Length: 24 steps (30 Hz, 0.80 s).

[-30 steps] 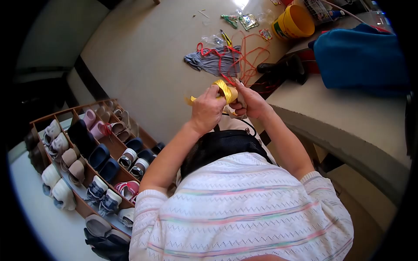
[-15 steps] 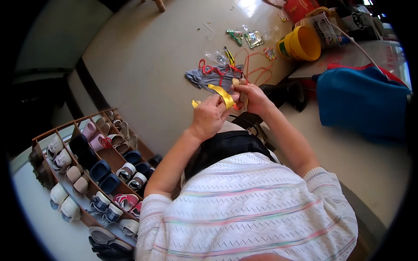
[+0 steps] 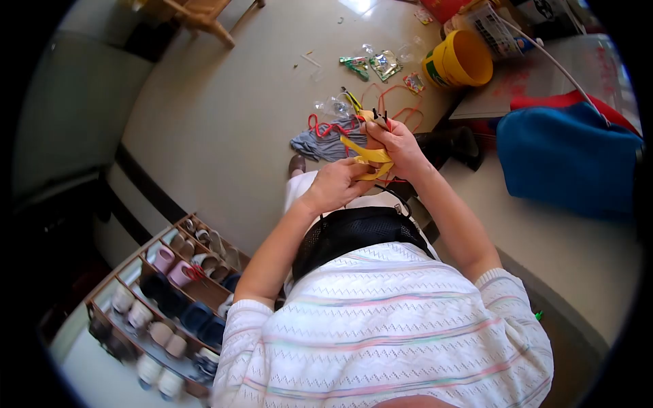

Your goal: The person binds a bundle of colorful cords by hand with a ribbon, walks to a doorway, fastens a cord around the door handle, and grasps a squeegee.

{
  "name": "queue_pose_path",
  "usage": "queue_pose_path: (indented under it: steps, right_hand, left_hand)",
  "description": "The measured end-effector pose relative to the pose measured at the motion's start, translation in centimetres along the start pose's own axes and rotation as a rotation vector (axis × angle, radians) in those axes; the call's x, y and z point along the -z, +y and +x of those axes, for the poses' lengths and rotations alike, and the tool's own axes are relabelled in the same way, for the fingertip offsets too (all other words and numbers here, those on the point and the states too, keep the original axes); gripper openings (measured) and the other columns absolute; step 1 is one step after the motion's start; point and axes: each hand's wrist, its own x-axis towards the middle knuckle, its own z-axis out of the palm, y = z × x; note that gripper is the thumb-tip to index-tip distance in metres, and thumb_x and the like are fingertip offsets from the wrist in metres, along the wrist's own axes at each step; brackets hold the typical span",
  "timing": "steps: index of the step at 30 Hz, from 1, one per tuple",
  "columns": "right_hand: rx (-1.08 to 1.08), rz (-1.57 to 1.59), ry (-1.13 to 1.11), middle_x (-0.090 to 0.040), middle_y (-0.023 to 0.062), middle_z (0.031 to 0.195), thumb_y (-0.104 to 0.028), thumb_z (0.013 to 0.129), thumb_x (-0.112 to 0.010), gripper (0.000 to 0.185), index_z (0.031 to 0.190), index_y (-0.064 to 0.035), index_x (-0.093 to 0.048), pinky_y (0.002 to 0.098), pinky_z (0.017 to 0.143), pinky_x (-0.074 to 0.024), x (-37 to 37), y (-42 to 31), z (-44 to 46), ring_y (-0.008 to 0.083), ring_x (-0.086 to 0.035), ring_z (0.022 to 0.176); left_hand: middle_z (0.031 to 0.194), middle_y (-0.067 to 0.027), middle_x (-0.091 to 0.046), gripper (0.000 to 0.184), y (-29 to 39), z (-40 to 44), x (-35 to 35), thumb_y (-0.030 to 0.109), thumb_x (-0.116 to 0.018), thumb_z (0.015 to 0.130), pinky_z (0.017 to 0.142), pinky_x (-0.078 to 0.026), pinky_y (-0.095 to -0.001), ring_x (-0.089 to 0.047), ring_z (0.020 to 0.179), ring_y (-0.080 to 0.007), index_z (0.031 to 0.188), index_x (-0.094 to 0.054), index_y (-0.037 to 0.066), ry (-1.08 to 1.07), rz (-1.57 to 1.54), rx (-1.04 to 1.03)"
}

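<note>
My left hand (image 3: 335,185) is closed, its fingertips pinching a shiny yellow ribbon (image 3: 373,154) in front of my waist. The strip bends in a loop between both hands. My right hand (image 3: 403,151) is closed too, thumb uppermost, around a small pale item with dark prong-like tips (image 3: 381,121); its kind is unclear. The yellow strip also passes by the right fingers. Below the hands lies a black mesh bag (image 3: 364,234) at my waist. Beyond them, a grey cloth (image 3: 316,141) with a red cord (image 3: 320,126) rests on the floor.
Plastic wrappers (image 3: 386,64) are scattered on the floor near a yellow bucket (image 3: 462,60). A shoe rack (image 3: 211,289) stands at lower left. A blue cloth (image 3: 558,163) hangs at the right, and a wooden stool (image 3: 204,17) is at the top.
My hands have come closer together, the left shifting right and lower. The ribbon now curves beside my right hand, and dark prongs show above that hand. The view has turned slightly.
</note>
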Motion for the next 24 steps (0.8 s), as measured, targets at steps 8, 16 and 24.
queue_pose_path:
  steps: [8,16,24]
  right_hand:
    - [0.319,-0.052,-0.002,-0.051,-0.0035,0.077,-0.009,0.09,-0.05,0.011,0.098,-0.0031,-0.055,0.0176,0.055,-0.0364,-4.4,-0.3,2.7,0.003,-0.043,0.064]
    - [0.454,-0.309,0.213,-0.057,0.0013,0.087,0.0,0.087,-0.051,0.02,0.107,-0.0002,-0.052,0.0203,0.073,-0.0442,-5.1,-0.1,2.8,0.0059,-0.05,0.079]
    - [0.453,-0.755,0.23,-0.053,0.008,0.072,0.003,0.081,-0.05,0.015,0.095,-0.0012,-0.052,0.0233,0.063,-0.0418,-3.7,-1.3,2.2,0.0097,-0.049,0.067]
  left_hand:
    - [0.082,-0.0081,-0.062,0.029,-3.5,4.4,9.3,0.03,-0.054,0.089,0.051,-0.046,-0.0215,-0.058,0.059,-0.0115,0.095,-0.058,0.001,-0.281,-1.07,0.554]
    - [0.082,-0.0084,-0.061,0.026,-5.6,6.5,9.8,0.025,-0.052,0.09,0.048,-0.044,-0.0209,-0.058,0.062,-0.0137,0.101,-0.054,0.002,-0.321,-1.425,0.673]
    - [0.076,-0.0066,-0.062,0.026,-4.3,10.5,10.9,0.023,-0.049,0.092,0.046,-0.042,-0.0189,-0.054,0.055,-0.0102,0.1,-0.058,0.0,-0.183,-1.274,0.586]
